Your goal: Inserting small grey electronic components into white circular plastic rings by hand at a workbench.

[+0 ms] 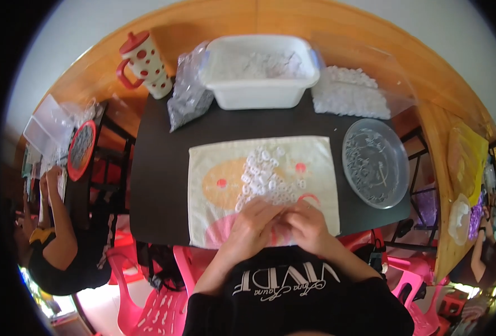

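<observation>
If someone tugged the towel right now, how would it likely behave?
The towel looks like thin fabric lying flat, so it would probably fold or bunch easily. With small white pieces heaped loose on top, a sharp tug would likely scatter some.

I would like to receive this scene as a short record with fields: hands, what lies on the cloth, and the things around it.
left hand: over cloth, near part
right hand: close beside left hand
held: cannot tell
on cloth: white pieces, heaped beyond hands
behind cloth: white tub
left of tub: clear bag, then spotted cup
right of tub: white pack
right of cloth: clear bowl
</observation>
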### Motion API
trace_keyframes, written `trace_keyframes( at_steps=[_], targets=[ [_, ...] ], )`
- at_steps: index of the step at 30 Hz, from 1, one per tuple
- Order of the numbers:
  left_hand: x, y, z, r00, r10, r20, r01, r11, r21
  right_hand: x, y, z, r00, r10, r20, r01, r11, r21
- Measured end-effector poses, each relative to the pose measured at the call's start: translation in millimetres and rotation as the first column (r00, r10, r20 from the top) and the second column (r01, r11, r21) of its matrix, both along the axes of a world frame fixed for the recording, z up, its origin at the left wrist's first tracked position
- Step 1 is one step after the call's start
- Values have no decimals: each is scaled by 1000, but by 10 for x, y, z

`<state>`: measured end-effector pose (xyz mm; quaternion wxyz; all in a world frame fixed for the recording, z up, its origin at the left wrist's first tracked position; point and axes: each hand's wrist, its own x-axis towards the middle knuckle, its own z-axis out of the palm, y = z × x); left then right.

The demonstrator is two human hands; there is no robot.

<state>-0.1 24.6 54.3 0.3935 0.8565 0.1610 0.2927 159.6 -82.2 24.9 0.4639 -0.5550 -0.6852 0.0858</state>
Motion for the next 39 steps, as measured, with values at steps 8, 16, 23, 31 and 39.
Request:
trace_keyframes(
  at_steps=[8,16,23,31,39],
  targets=[
    [30,42,-113,999,23,30,-22,1000,-4,8,56,37,993,-32,-111,27,999,-38],
    [20,10,-86,999,38,-9,-37,999,15,9,45,9,996,-47,-81,42,997,-62],
    [-4,-15,-127,998,58,4,-58,997,54,-2,51,40,997,-39,-62,35,997,-66],
    [-9,-44,-171,996,68,49,-70,997,37,-3,41,11,997,-42,-64,38,998,-55],
    [-20,-32,-168,997,58,53,-61,996,58,26,59,15,999,-15,-38,14,1000,-27]
  ],
)
